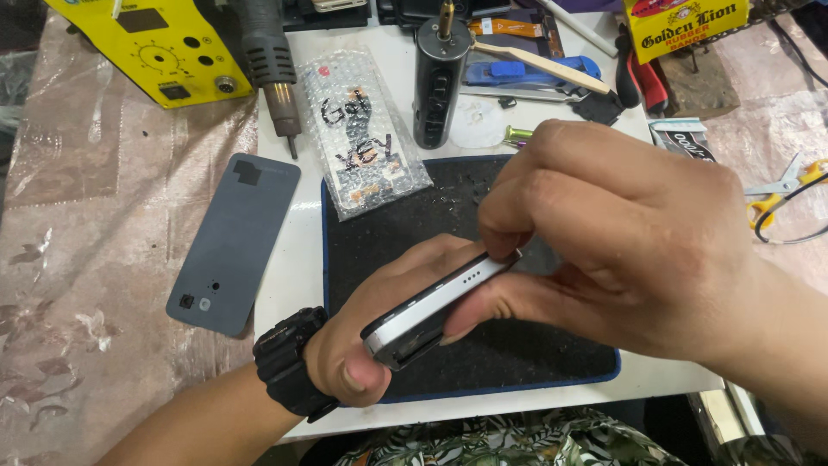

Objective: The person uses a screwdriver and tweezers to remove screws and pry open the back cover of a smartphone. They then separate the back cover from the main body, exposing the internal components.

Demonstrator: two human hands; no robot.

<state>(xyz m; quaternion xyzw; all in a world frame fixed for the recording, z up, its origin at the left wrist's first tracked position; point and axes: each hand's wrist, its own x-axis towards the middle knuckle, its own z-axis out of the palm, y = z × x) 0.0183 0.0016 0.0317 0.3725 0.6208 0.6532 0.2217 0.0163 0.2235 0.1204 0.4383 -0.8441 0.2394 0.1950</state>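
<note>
A silver-edged smartphone (431, 306) is held on its side above a black work mat (379, 233). My left hand (362, 349), with a black watch on the wrist, grips the phone's near end from below. From the right, my right hand (612, 250) pinches the phone's far end between thumb and fingers. A grey phone back cover (233, 242) lies flat to the left of the mat, apart from both hands.
A bubble-wrap pouch (362, 129) overlaps the mat's far left corner. Behind it lie a hot-air gun nozzle (274, 73), a yellow station (164, 47), a black cylindrical tool (440, 78) and blue tools (526, 73). Yellow-handled scissors (785, 194) sit at the right.
</note>
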